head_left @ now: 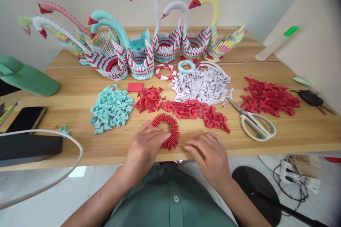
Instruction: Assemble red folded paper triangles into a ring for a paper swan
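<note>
My left hand [145, 145] is closed on the near left side of a ring of red folded-paper pieces [174, 131], thumb at its inner edge and fingers around the outside. The ring's spiky points face outward, and its left part is partly hidden by my fingers. To the right of the ring, apart from it, my right hand [209, 154] rests by the table edge with loosely bent fingers and nothing visible in them. Just beyond both hands lie red folded triangles [186, 108]. A heap of turquoise triangles [112, 108] is to the left, and white triangles [204, 83] lie farther back.
Several paper swans [167, 44] stand along the back of the wooden table. Scissors [257, 126] and another red heap [269, 95] are at right. Two small paper rings [186, 66] [165, 72] lie behind. A phone [26, 118], green bottle [26, 76] and white cable [80, 149] are at left.
</note>
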`<state>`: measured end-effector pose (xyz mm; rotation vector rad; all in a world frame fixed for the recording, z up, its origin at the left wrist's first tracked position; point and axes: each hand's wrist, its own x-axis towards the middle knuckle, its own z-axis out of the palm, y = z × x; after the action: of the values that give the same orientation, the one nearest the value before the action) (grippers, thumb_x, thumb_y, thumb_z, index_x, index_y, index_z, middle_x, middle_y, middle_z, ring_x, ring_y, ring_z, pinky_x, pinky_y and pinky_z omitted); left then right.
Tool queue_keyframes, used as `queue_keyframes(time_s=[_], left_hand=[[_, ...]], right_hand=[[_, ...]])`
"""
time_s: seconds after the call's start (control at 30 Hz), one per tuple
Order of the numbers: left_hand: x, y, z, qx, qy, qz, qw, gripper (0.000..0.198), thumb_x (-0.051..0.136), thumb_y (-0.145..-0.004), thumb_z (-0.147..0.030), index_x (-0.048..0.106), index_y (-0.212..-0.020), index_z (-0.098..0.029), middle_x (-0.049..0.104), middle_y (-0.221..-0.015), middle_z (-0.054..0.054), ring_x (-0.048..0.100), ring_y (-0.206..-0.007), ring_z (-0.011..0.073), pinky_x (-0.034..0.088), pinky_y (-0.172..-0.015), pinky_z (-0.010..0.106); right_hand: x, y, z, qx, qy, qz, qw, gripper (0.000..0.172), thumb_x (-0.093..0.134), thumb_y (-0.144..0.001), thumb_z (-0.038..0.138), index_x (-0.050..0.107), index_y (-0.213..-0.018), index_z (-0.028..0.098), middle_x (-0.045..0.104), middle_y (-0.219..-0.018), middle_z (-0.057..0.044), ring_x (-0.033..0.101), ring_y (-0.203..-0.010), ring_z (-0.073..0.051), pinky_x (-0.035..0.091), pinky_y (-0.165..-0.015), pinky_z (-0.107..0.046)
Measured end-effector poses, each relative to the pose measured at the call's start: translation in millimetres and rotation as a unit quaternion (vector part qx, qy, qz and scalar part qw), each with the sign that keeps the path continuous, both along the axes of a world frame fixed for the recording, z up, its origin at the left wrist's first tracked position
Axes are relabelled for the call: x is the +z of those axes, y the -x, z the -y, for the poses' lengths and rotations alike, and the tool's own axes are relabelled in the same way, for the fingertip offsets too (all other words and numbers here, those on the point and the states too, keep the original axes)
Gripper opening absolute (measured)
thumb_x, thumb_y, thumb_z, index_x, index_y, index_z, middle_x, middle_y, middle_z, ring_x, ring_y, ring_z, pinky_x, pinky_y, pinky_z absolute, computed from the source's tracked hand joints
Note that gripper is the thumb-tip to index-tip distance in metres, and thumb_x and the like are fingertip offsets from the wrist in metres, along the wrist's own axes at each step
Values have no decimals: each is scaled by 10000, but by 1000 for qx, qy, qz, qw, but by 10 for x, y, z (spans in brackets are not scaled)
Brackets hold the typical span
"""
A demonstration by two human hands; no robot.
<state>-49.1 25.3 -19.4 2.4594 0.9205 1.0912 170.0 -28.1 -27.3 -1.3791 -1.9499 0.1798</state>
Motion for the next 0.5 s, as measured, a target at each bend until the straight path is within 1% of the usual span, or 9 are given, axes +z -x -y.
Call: queue_keyframes(time_s=[0.1,0.23,0.37,0.43,0.5], left_hand=[[9,45,20,2,11,-7,1000,282,480,-949,-49,673,-1106,-182,774,-973,46,718,-905,166,426,-1121,482],[-38,20,63,1,21,-16,1000,266,493,-945,-59,674,-1105,-170,769,-940,55,710,-896,176,414,-1126,496],[-94,-19,101,18,13,-20,1000,293,497,-926,-49,671,-1127,-172,766,-934,61,697,-919,190,376,-1151,519],[-110,-29,109,24,3,-24,999,304,491,-928,-51,663,-1146,-173,765,-946,63,697,-939,193,365,-1160,525],[-117,-36,111,29,-7,-27,999,302,481,-935,-57,653,-1157,-169,763,-957,65,697,-951,192,367,-1161,530]], right_hand=[[-14,7,47,10,-1,6,1000,79,624,-947,212,670,-883,215,680,-739,7,571,-698,-155,389,-761,-349],[-56,59,50,22,7,20,1000,49,634,-947,227,673,-973,213,701,-818,-16,590,-770,-179,397,-781,-367],[-59,76,-32,10,-1,43,999,223,640,-945,319,654,-1139,211,714,-983,-70,616,-924,-237,429,-834,-412],[-51,78,-96,16,-9,53,998,317,643,-937,362,630,-1218,217,701,-1124,-101,606,-1054,-273,442,-914,-455],[-48,82,-164,36,-14,66,997,402,645,-930,386,594,-1295,225,664,-1256,-118,568,-1181,-301,422,-1011,-514]])
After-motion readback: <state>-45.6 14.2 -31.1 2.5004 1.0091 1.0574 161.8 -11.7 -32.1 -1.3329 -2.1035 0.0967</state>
